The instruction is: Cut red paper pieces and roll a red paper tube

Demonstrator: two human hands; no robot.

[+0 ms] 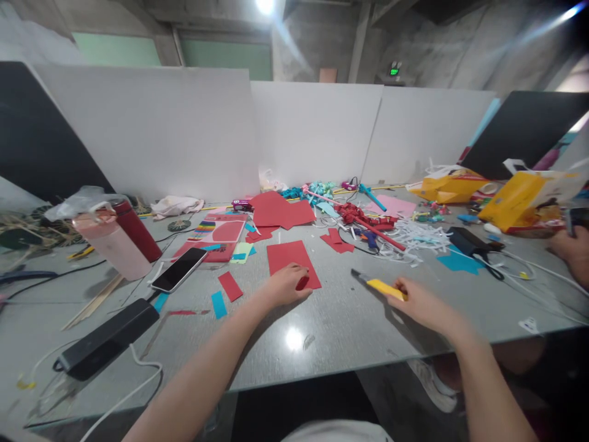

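Observation:
My left hand (pixel 288 284) rests on the lower part of a red paper sheet (pixel 289 253), fingers bent and thumb apart, with red showing in the gap between them. To the right, my right hand (pixel 416 301) is closed around the yellow handle of a utility knife (pixel 384 287). Its dark blade points left toward the sheet and does not touch it. Left of my left hand lie a small red paper strip (pixel 230 286) and a blue paper piece (pixel 219 304). Behind the sheet is a larger red paper (pixel 283 210).
A phone (pixel 179 270), a black power bank-like block (pixel 109 339) and two bottles (pixel 115 242) stand or lie at left. White paper shreds (pixel 416 236), a red ribbon bundle (pixel 363 218) and a black adapter (pixel 469 242) lie at right. Another person's hand (pixel 570 248) shows at the right edge.

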